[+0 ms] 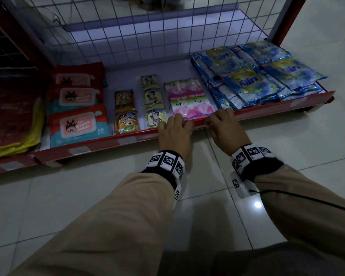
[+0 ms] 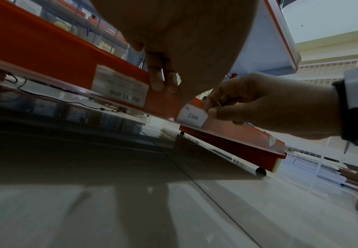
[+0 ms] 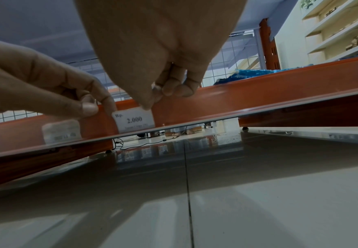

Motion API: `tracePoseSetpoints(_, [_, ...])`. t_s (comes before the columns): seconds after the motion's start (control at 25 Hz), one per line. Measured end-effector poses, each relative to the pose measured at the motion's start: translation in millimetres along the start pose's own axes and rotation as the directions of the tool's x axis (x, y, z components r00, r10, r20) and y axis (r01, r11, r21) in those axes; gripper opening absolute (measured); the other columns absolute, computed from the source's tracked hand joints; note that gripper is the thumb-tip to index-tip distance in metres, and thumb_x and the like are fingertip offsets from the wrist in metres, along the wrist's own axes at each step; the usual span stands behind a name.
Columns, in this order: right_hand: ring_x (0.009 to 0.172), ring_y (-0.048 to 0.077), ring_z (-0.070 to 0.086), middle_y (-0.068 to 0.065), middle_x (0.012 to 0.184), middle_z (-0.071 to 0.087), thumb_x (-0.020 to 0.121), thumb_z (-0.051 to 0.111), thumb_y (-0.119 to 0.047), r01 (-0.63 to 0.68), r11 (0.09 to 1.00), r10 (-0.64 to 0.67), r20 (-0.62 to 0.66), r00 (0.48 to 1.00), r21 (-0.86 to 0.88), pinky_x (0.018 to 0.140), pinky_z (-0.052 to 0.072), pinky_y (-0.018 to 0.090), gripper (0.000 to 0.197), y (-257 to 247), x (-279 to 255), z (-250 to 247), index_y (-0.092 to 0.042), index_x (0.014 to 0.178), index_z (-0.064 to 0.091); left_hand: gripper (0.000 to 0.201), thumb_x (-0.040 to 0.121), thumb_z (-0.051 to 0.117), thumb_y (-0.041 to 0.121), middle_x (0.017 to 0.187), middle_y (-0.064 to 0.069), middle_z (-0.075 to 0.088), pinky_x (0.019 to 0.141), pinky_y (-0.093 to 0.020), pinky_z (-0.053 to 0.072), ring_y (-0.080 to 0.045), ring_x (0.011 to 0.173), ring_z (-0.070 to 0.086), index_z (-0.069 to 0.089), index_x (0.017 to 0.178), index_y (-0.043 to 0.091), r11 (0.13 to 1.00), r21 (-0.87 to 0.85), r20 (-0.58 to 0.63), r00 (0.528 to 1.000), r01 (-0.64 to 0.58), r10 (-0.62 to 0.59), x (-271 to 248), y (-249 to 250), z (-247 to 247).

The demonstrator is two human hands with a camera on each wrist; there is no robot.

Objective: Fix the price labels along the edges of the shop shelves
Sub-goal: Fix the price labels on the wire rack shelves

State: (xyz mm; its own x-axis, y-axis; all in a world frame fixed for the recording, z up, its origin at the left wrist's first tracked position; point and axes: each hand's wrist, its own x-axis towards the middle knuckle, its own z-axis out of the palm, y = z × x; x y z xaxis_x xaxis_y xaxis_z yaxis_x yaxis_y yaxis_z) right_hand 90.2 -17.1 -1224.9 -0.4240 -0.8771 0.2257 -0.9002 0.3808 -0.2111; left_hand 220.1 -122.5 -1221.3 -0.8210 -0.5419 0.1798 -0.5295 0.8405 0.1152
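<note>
Fingertips (image 3: 150, 104) of both hands pinch the "Rp. 2.000" label (image 3: 134, 120); only head view shows Soffell tissues (image 1: 191, 105) behind.

Both forearms, in tan sleeves with marker-covered wristbands, are reaching from the lower frame up toward the centre of the head view. The left hand (image 1: 174, 132) is lying knuckles up, left of centre, its fingertips (image 3: 87, 105) curling down together. The right hand (image 1: 225, 126) is sitting just beside it, right of centre, its fingers (image 2: 213, 110) curling inward in a pinch.
</note>
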Motion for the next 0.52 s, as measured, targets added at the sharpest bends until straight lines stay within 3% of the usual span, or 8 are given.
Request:
tracePoseSetpoints(0.24, [0.102, 0.034, 0.044, 0.016, 0.105, 0.056, 0.086, 0.057, -0.005, -0.027, 0.998, 0.027, -0.004, 1.0, 0.053, 0.074, 0.044, 0.043, 0.022, -1, 2, -4, -0.007, 0.108, 0.059, 0.029, 0.089, 0.044, 0.013, 0.113, -0.002, 0.049, 0.089, -0.037, 0.025, -0.024, 0.104, 0.044, 0.053, 0.115, 0.024, 0.999, -0.037, 0.0, 1.0, -0.016, 0.016, -2, -5, -4])
tracePoseSetpoints(0.4, [0.101, 0.035, 0.044, 0.016, 0.106, 0.054, 0.077, 0.06, -0.006, -0.015, 1.0, 0.015, -0.018, 1.0, 0.026, 0.076, 0.045, 0.044, 0.031, -8, -4, -8, -0.008, 0.108, 0.061, 0.047, 0.085, 0.049, 0.007, 0.122, -0.005, 0.045, 0.098, -0.039, 0.024, -0.026, 0.115, 0.041, 0.049, 0.128, 0.027, 0.998, -0.042, 0.069, 0.997, -0.038, 0.041, -5, -13, -9])
tracePoseSetpoints(0.52, [0.097, 0.036, 0.047, 0.018, 0.109, 0.053, 0.071, 0.064, -0.009, 0.015, 1.0, -0.014, -0.037, 0.999, 0.008, 0.077, 0.044, 0.044, 0.037, -17, -6, -9, -0.009, 0.108, 0.063, 0.048, 0.087, 0.047, 0.007, 0.125, -0.005, 0.045, 0.1, -0.041, 0.024, -0.027, 0.117, 0.041, 0.047, 0.131, 0.025, 0.997, -0.005, 0.075, 0.994, -0.082, 0.082, -8, -14, -15])
